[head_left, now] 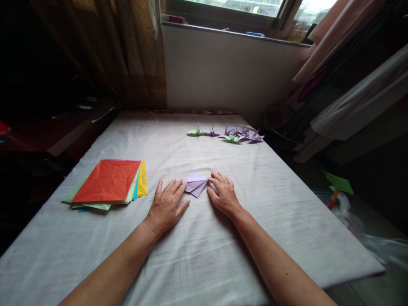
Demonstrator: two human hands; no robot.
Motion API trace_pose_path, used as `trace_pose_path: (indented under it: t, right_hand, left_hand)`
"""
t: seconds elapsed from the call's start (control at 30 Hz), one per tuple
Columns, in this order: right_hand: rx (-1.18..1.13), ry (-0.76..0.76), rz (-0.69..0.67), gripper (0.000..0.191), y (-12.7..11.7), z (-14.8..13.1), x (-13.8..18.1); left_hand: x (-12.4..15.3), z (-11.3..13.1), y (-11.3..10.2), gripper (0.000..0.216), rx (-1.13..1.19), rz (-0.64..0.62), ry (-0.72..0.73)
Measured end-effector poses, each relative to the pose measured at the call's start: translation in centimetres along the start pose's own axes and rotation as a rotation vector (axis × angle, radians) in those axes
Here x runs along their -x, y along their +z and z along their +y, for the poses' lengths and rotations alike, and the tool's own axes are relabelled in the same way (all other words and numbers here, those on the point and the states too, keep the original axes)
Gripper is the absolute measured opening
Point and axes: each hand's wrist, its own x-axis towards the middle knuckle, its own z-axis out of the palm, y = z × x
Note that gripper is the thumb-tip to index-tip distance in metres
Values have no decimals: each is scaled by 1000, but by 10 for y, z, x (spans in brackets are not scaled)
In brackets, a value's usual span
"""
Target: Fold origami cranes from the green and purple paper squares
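A small piece of folded purple origami paper [195, 185] lies flat on the cloth-covered table [178, 263], its layers and creases showing on the near side. My left hand [168, 203] rests palm down with fingers stretched out, the fingertips touching the paper's left edge. On the other side, my right hand [224, 192] lies with its fingers apart and slightly bent, the index fingertip at the paper's right corner. Neither hand grips the paper.
A stack of coloured paper sheets [106, 180], red on top, lies to the left. Several purple and green paper cranes [232, 138] stand at the table's far right. Beyond the right edge are hanging clothes [357, 102] and a plastic bag [347, 212].
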Motion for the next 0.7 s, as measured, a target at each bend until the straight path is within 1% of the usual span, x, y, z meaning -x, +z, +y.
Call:
trace_pose_path:
  t: [0.23, 0.33, 0.43, 0.5, 0.6, 0.7]
  right_hand:
    - [-228, -82, 95, 27, 1, 3, -1]
    - [-259, -90, 107, 30, 1, -1, -3]
    - [-198, -78, 83, 43, 0, -6, -4]
    - [-119, -129, 51, 47, -2, -7, -6]
    - [-24, -223, 42, 40, -5, -8, -7]
    - [-5, -260, 95, 26, -8, -8, -6]
  left_hand:
    - [-2, 0, -2, 45, 52, 6, 1]
    - [-3, 0, -2, 44, 67, -6, 3]
    - [-2, -1, -1, 44, 74, -6, 6]
    - [-1, -2, 0, 45, 78, 19, 8]
    - [1, -3, 2, 46, 92, 70, 10]
    - [1, -5, 3, 46, 114, 117, 26]
